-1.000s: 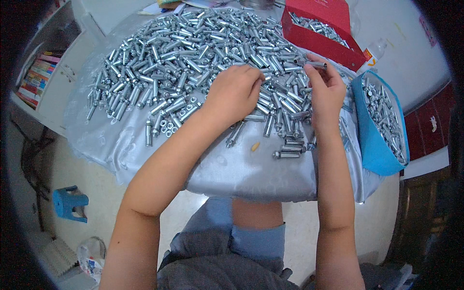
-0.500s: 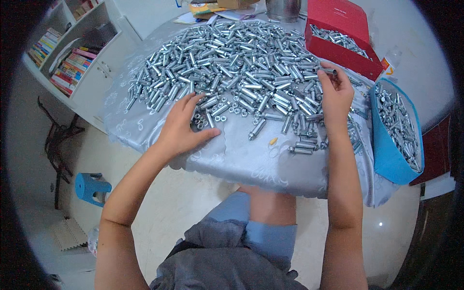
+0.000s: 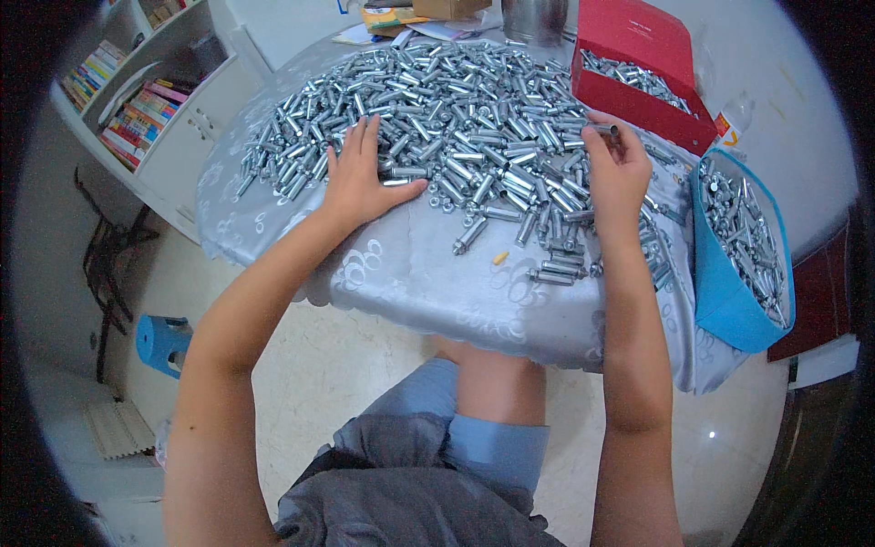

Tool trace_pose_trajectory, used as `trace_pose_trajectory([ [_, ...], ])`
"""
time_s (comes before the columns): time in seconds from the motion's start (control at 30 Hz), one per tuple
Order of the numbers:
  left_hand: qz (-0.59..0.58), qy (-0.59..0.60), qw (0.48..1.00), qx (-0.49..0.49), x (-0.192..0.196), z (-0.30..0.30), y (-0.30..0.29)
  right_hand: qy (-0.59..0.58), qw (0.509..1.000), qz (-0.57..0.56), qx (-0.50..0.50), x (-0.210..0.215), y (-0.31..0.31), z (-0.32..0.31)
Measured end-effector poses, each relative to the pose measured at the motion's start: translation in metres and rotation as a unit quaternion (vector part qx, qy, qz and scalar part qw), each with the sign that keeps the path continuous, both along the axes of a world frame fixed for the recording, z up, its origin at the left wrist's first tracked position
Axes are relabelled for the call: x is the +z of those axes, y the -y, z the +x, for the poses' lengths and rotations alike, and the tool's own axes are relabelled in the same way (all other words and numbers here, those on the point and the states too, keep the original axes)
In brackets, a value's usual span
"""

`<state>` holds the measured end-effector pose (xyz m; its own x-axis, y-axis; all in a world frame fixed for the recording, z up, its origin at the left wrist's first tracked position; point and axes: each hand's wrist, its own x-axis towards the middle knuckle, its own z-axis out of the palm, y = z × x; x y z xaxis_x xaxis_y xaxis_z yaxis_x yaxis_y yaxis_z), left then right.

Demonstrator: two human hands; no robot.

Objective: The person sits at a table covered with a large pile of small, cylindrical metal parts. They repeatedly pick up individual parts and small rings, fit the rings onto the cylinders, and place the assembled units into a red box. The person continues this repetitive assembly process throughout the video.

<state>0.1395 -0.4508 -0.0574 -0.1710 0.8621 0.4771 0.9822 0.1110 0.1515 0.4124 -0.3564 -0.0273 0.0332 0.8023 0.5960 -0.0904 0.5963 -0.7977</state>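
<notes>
A broad heap of silver metal expansion bolts (image 3: 456, 100) covers much of the cloth-covered table. At the heap's near left edge, my left hand (image 3: 360, 187) lies with its fingers spread against the bolts and its thumb stretched right. Several loose hex nuts (image 3: 442, 199) sit just right of that thumb. My right hand (image 3: 620, 173) is raised at the heap's right side, pinching one expansion bolt between thumb and fingers; a dark open sleeve end shows. Below and left of it, a few bolts (image 3: 558, 272) lie side by side on the cloth.
Right of the heap stand a red box (image 3: 638, 105) with its lid up and a blue fabric bin (image 3: 738, 319), both holding bolts. A small yellow piece (image 3: 500, 258) lies near the table's front. A metal pot (image 3: 533, 20) and a cardboard box (image 3: 448, 8) stand at the back.
My left hand has moved away from me into the heap's edge, and the loose nuts near it have been pushed back. My right hand still holds the bolt, shifted slightly left in view.
</notes>
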Motion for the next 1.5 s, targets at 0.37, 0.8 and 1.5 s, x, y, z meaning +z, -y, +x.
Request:
trace_pose_trajectory([
  [0.37,0.018,-0.089,0.995,-0.041,0.004,-0.024,-0.054,0.027,0.999,-0.020,-0.015,-0.001,0.002,-0.005],
  [0.8,-0.102,-0.137,0.983,0.070,0.021,-0.086,-0.133,0.042,0.997,-0.062,-0.017,0.004,0.006,-0.005],
  [1.5,-0.173,-0.078,0.977,0.097,0.036,-0.075,-0.146,-0.010,0.999,-0.050,-0.006,0.008,0.002,0.000],
])
